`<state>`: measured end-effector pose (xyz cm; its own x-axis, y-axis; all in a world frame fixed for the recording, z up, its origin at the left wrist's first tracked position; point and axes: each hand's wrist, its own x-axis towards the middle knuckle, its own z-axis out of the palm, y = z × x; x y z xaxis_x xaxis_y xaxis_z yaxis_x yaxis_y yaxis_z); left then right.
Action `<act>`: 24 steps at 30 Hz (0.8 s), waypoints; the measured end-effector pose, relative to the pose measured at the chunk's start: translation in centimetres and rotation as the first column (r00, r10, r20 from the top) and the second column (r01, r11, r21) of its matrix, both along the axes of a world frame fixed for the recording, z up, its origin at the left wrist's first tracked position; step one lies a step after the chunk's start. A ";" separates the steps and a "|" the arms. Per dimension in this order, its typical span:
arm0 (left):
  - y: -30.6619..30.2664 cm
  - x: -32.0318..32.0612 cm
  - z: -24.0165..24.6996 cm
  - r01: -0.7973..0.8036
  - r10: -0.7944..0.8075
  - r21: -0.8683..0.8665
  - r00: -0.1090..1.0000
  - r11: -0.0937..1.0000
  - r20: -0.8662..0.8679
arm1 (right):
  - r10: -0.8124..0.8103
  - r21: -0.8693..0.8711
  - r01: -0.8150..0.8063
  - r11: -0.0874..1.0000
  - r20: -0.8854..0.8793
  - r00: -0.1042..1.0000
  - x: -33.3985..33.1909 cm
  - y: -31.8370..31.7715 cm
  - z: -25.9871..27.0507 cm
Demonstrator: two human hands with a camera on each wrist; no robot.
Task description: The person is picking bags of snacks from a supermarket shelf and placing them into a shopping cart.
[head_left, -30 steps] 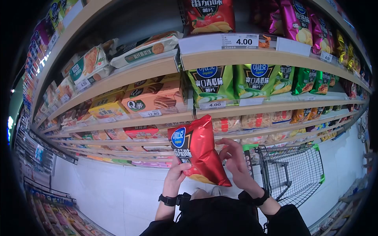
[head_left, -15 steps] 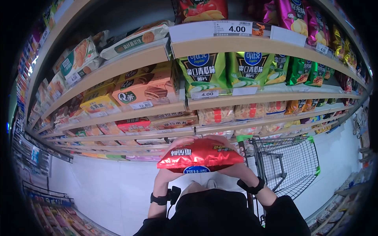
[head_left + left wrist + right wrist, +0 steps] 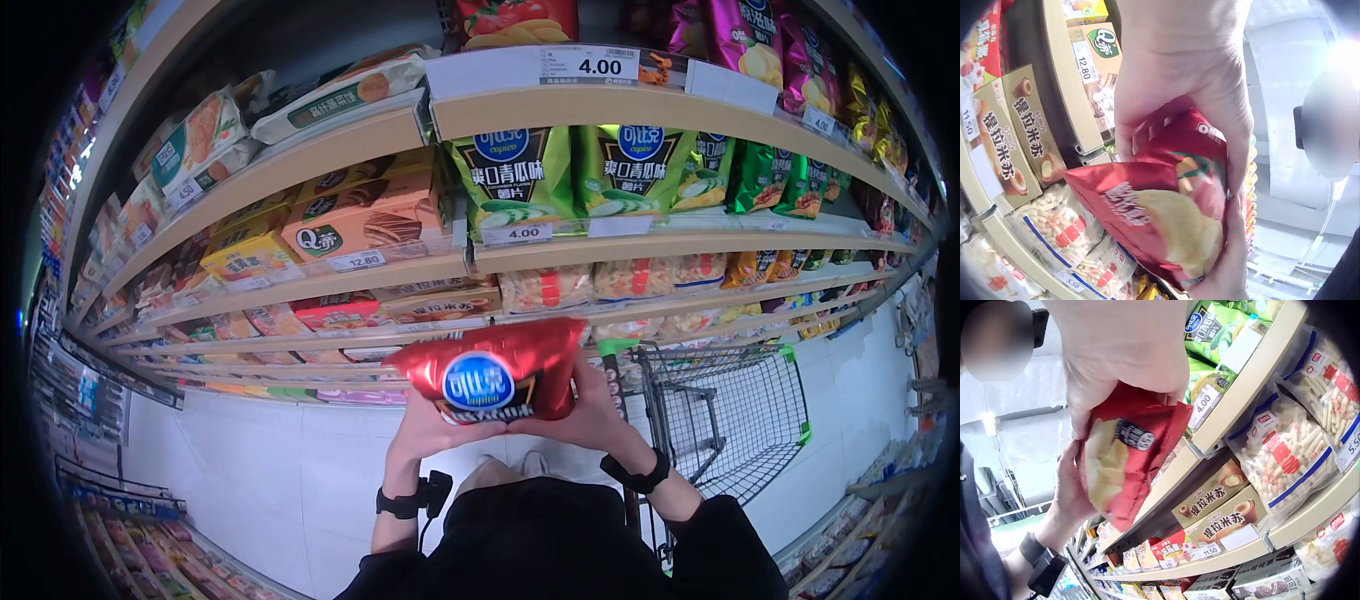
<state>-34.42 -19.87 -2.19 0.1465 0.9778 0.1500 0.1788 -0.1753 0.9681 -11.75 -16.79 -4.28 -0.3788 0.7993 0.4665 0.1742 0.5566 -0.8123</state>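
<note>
A red chip bag (image 3: 545, 365) with a blue round logo is held in front of the body in the head view. The left hand (image 3: 425, 430) grips its left side and the right hand (image 3: 590, 410) its right side, thumbs almost meeting on the near face. In the left wrist view the left hand (image 3: 1182, 69) curls over the bag (image 3: 1147, 187), whose printed chips show. From the right wrist view, the right hand (image 3: 1125, 350) wraps the bag (image 3: 1141, 447), with the other hand on its far side.
Shelves (image 3: 640, 110) of snacks rise in front, with green chip bags (image 3: 515, 175) and orange boxes (image 3: 370, 215). To the right stands a wire shopping cart (image 3: 730, 410) with green corners. White floor (image 3: 260, 450) shows below.
The right hand, off the bag a second ago, has taken hold of it. The bag has turned in the hands, and its logo now faces up toward the head view.
</note>
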 end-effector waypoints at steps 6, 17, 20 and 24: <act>1.2 0.5 -1.6 0.064 -0.035 -0.125 0.974 0.990 0.224 | 0.006 -0.198 -0.009 0.980 -0.015 1.000 0.9 -0.2 -0.6; 1.2 0.7 -2.9 0.064 0.251 -0.462 0.771 0.884 0.586 | -0.217 0.337 0.139 0.931 0.205 0.954 2.9 0.3 -1.3; 1.3 1.0 -3.3 0.132 0.192 -0.456 0.780 0.880 0.596 | -0.269 0.560 0.064 0.826 0.292 0.918 2.9 0.3 -1.1; 1.3 1.5 -2.7 0.201 0.137 -0.497 0.815 0.844 0.563 | -0.300 0.689 -0.103 0.717 0.440 0.847 2.6 -0.1 -0.6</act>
